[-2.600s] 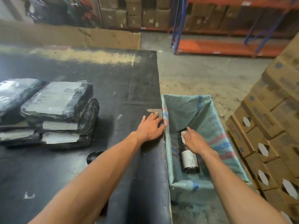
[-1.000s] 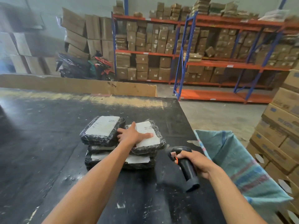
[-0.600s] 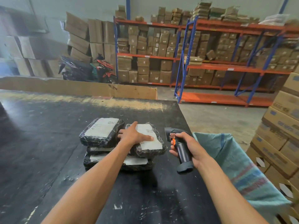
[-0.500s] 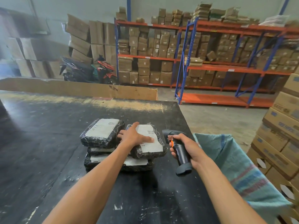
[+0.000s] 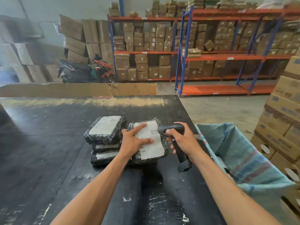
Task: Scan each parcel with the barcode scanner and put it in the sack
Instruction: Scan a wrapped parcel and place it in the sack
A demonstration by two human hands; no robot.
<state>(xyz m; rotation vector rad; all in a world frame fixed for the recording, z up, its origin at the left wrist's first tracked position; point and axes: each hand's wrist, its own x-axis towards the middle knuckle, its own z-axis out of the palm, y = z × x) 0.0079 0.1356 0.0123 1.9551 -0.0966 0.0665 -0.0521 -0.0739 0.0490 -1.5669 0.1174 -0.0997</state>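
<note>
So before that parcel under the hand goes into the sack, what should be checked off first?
1. Scanner held firmly in the right hand: ok.
2. Scanner head aimed at the barcode on the top parcel: ok, it sits right beside the label.
3. Scan registered: cannot tell; no beep or light shows in a picture.
4. Left hand on that parcel: ok, fingers spread flat on its label, not yet gripping.
5. Sack mouth open beside the table: ok.
6. Room left in the sack: cannot tell; its inside is mostly hidden.
</note>
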